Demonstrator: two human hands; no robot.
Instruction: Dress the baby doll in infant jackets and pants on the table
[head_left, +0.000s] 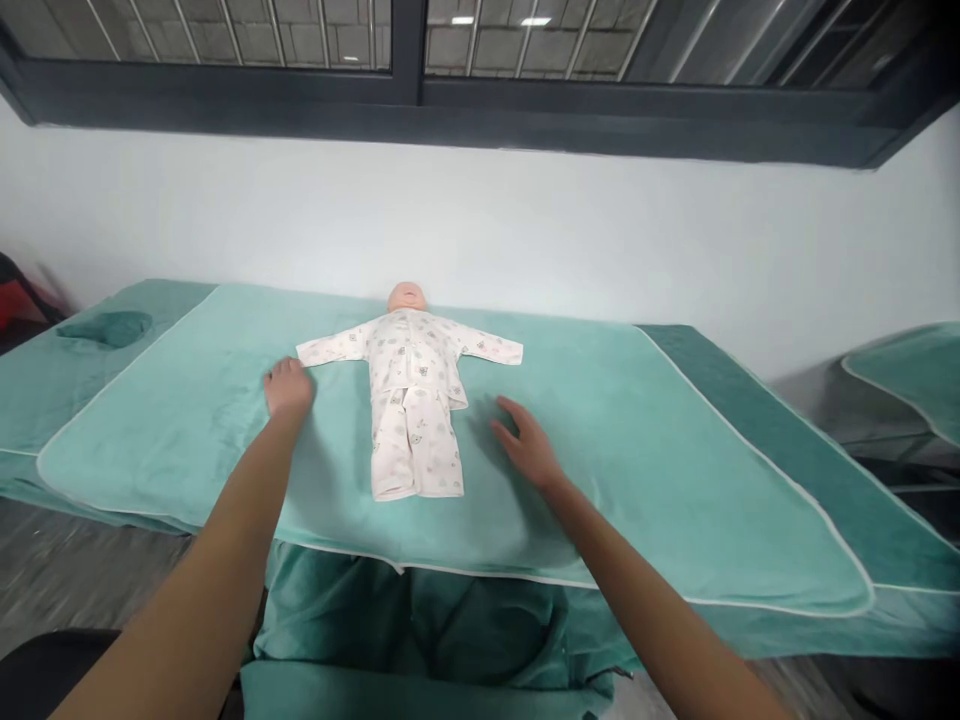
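A baby doll [407, 296] lies on its back on a green sheet [600, 450]. It wears a white printed top [411, 350] with both sleeves stretched out sideways. White printed pants [416, 450] lie below, their waist under the top's hem. Beside the cuff of the left-hand sleeve is my left hand [287, 388], its fingers slightly bent over the sheet; whether it touches the cuff is unclear. My right hand [529, 445] is just right of the pants, holding nothing, with thumb and fingers apart.
The bed [750, 420] stands against a white wall [525, 230] under a dark window frame [420, 100] with bars behind. A round hollow [109, 328] shows in the cover at left. Another green-covered surface [915, 370] is at the far right.
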